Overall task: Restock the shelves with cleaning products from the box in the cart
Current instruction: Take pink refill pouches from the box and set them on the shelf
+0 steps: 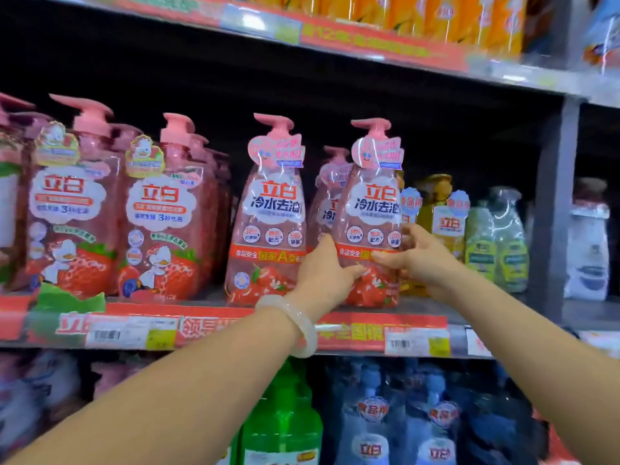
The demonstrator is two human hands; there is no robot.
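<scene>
A pink pump bottle of dish soap with strawberry art point(370, 203) stands at the front of the middle shelf point(214, 325). My left hand point(323, 268) grips its lower left side and my right hand point(414, 255) grips its lower right side. A twin bottle point(268, 216) stands just to its left, and another point(323, 199) sits behind, partly hidden. The box and the cart are out of view.
Squarer pink strawberry bottles point(161, 213) fill the shelf's left part. Yellow and green bottles point(483, 236) stand right of my hands, by a grey upright post point(553, 209). Orange bottles point(436, 15) line the shelf above; green point(281, 421) and blue bottles point(372, 417) sit below.
</scene>
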